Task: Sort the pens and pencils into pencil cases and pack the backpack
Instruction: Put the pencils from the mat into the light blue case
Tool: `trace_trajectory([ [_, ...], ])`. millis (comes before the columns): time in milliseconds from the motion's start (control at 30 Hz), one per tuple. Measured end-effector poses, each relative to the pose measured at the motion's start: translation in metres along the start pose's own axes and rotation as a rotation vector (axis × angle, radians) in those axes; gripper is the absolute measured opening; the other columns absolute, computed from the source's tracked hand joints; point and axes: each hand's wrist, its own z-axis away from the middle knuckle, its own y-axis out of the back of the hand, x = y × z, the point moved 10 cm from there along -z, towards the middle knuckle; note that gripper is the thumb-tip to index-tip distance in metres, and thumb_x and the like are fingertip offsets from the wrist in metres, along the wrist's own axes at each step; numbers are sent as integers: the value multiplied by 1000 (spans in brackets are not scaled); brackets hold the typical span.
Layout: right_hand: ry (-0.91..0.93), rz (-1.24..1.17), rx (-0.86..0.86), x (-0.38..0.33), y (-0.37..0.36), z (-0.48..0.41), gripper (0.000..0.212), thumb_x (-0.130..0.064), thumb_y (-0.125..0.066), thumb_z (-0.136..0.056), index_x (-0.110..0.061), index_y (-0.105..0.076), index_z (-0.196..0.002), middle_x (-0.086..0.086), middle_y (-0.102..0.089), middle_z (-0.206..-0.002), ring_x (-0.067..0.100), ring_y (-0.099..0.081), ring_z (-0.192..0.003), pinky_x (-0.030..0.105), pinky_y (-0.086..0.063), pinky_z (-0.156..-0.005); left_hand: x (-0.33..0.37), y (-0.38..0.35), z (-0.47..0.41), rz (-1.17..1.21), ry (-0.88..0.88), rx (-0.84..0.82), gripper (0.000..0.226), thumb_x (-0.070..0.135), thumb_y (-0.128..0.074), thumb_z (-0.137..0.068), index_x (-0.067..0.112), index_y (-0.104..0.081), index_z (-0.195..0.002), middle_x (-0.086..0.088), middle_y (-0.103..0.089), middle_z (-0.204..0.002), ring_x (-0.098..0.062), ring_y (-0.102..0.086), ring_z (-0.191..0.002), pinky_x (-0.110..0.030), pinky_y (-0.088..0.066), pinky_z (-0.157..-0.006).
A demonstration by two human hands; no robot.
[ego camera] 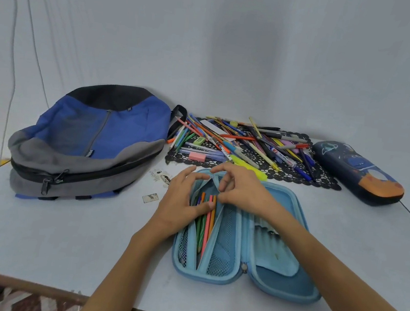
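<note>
A light blue pencil case (274, 273) lies wide open in front of me, with several coloured pencils (206, 229) in its left half. My left hand (180, 203) lies over that half, fingers fairly straight, thumb pressing across the pencils. My right hand (243, 193) has curled fingers and pinches the top edge of the case's mesh divider. Behind them, a mixed pile of pens and pencils (246, 142) is spread on a black lace mat (323, 180). A blue and grey backpack (98, 138) lies zipped at the left. A dark blue pencil case (357, 172) lies shut at the right.
A pink eraser (197, 157) and a yellow highlighter (248, 166) lie at the mat's front edge. Small paper scraps (150, 197) sit between the backpack and the open case. The table's front edge (30, 286) runs close below my forearms.
</note>
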Motion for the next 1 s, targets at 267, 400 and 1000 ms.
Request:
trace_trajectory([
  [267, -19, -236, 29, 9, -2, -1, 41, 11, -65, -74, -12, -65, -108, 1, -56, -76, 20, -54, -57, 33, -50, -55, -3, 2, 1, 253, 62, -103, 64, 26, -68, -63, 26, -54, -125, 14, -40, -136, 3, -37, -126, -20, -29, -109],
  [400, -11, -301, 4, 7, -5, -2, 42, 14, -62, -75, -13, -64, -106, 3, -59, -75, 20, -57, -58, 32, -50, -55, -1, -4, 2, 113, 23, -123, 63, 38, -71, -66, 34, -50, -125, 6, -32, -145, -2, -22, -139, -27, -21, -113],
  [1000, 11, -226, -31, 13, -11, -4, 42, 4, -68, -78, -21, -62, -110, 2, -58, -84, 11, -55, -58, 26, -48, -56, -3, 4, 9, 241, 121, -195, 66, 44, -72, -82, 35, -39, -138, 19, -34, -143, 4, -35, -129, -12, -32, -102],
])
